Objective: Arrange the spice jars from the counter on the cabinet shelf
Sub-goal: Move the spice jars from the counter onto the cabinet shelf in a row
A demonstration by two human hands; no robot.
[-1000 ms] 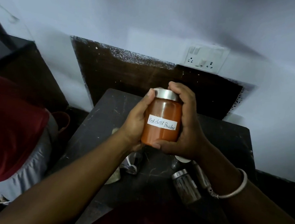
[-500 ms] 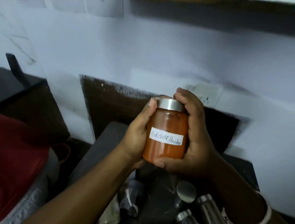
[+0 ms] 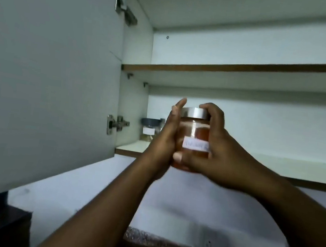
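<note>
I am holding the orange spice jar [image 3: 194,139] up in front of the open cabinet. Both hands are on it. My left hand [image 3: 163,143] presses flat on its left side, and my right hand [image 3: 214,149] wraps around the right side with the thumb under the front. So each grip is closed on the jar. I think I use two hands because the jar is glass, looks full, and could slip while it is up high. The jar stands straight, with its silver lid [image 3: 193,112] on top, so I guess nothing can spill out. Its white label [image 3: 196,144] faces me, but it is too blurry to read.

The jar is in the air, just in front of the lower shelf [image 3: 275,163], not on it yet. I think the next job is to push it in and set it down.

A small jar with a dark lid [image 3: 149,129] already stands at the left end of that shelf, near the corner. My left hand is just beside it, so I could bump it if I go too far left. The shelf to the right of the jar looks bare, so that is a safer spot. The cabinet door [image 3: 48,73] is swung open on my left and does not block me. The upper shelf [image 3: 245,68] shows nothing on it from here.
</note>
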